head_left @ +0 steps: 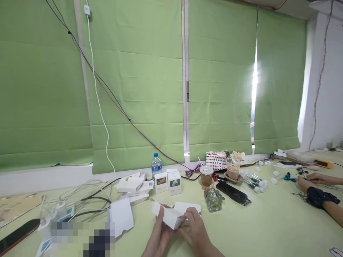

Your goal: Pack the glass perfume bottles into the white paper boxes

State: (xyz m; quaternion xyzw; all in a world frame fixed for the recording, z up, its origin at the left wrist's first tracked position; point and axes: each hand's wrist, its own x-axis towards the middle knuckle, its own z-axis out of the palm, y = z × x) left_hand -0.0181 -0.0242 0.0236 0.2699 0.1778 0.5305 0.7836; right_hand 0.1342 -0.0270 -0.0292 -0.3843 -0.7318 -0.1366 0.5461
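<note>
Near the bottom middle of the head view, a small white carton (171, 217) with a raised flap at its left end is held just above the table. My left hand (160, 235) grips it from the left, thumb on its side. The fingers of my right hand (195, 228) are bent and pressed at the carton's right end. Another white box (187, 207) lies right behind it, partly hidden by my right hand. Farther back stand picture-printed white boxes (174, 183), and to the left are stacked flat white cartons (132, 185) and a white sheet of card (121, 216).
A water bottle (156, 166), iced drink cups (206, 176), a glass jar (213, 200) and a black pouch (233, 193) stand or lie behind. Cables and chargers (61, 210) spread at left. Another person's hands (308, 182) work at the far right.
</note>
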